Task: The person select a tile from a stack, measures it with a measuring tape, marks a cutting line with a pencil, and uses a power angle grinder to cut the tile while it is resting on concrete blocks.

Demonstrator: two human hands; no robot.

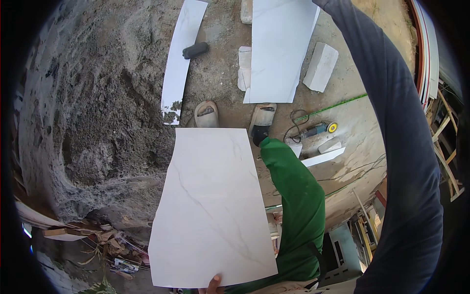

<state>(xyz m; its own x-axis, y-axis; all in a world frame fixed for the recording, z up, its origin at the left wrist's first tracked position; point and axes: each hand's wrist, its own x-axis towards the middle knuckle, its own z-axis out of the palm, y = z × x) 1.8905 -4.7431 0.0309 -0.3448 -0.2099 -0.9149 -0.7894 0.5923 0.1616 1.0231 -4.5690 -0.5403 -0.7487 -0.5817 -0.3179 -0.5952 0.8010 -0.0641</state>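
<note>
I hold a large white tile (210,206) with faint grey veins flat in front of me. My left hand (213,284) grips its near edge at the bottom of the picture; only a thumb and some fingers show. My right arm, in a dark blue sleeve (406,161), arcs up along the right side and leaves the frame at the top, so my right hand is hidden. To the right of the tile my leg in green trousers (293,206) reaches down to a foot in a sandal (262,117).
On the dirt ground lie another big white tile (279,49), a narrow tile strip (182,59) with a dark cylinder (196,50), a second sandal (206,114), white blocks (320,66), an angle grinder (318,130) and an offcut (323,157). A grey sand heap (93,108) fills the left.
</note>
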